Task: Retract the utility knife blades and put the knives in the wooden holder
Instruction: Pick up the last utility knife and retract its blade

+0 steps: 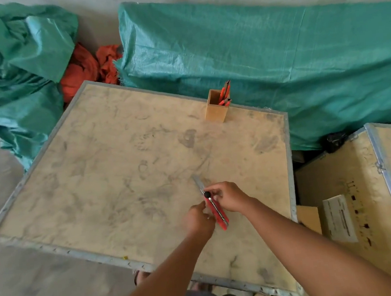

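A red utility knife [218, 213] is held over the near right part of the plywood crate top [111, 179], its grey blade still sticking out toward the far side. My left hand [198, 219] grips the red body from the left. My right hand [228, 196] pinches the knife near its black slider knob. The wooden holder [215, 111] stands upright at the far edge of the crate top, well beyond both hands. Several red knives [225, 92] stand inside it.
A second metal-edged plywood crate [362, 203] with a white label stands close on the right. Green woven tarp [277, 63] covers bulk behind the crate, more crumpled tarp [14, 58] lies at the far left, and orange cloth [86, 65] sits between them. Grey concrete floor lies to the left.
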Action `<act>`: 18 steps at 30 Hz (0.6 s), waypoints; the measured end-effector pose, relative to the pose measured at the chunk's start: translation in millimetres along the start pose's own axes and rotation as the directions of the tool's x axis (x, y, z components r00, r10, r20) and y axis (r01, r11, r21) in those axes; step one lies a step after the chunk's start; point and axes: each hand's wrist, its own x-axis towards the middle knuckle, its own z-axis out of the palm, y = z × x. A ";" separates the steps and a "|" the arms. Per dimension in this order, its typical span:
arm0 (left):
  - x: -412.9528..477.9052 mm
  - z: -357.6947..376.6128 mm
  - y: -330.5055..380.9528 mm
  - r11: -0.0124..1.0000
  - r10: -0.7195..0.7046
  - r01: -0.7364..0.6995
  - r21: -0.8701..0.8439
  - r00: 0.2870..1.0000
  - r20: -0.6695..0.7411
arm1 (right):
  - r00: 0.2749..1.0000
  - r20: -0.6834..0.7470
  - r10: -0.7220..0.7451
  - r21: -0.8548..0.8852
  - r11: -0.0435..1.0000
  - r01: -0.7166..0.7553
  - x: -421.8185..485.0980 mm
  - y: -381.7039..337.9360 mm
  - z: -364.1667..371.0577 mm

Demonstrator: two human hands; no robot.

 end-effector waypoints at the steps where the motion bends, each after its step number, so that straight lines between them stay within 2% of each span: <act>1: -1.6 5.4 0.1 1.000 0.021 -0.021 0.008 1.000 -0.013 | 1.000 0.009 -0.013 -0.017 1.000 0.013 0.7 -0.2 1.7; 4: -5.5 16.7 2.0 0.998 0.056 -0.056 -0.005 0.997 -0.058 | 0.999 -0.001 -0.045 -0.039 0.998 0.045 1.3 1.7 5.0; 7: -6.9 21.1 4.5 0.996 0.066 -0.072 -0.056 0.993 -0.099 | 1.000 -0.014 -0.019 0.046 0.999 0.020 0.0 5.1 8.3; 10: -6.7 19.6 4.1 0.983 0.043 -0.055 -0.172 0.996 -0.076 | 0.999 -0.030 0.018 0.116 0.993 -0.014 -0.2 8.9 10.0; 18: -11.4 8.6 7.7 0.983 0.064 -0.064 -0.174 0.998 -0.005 | 0.994 -0.032 0.106 0.227 0.969 -0.096 -3.0 23.1 9.9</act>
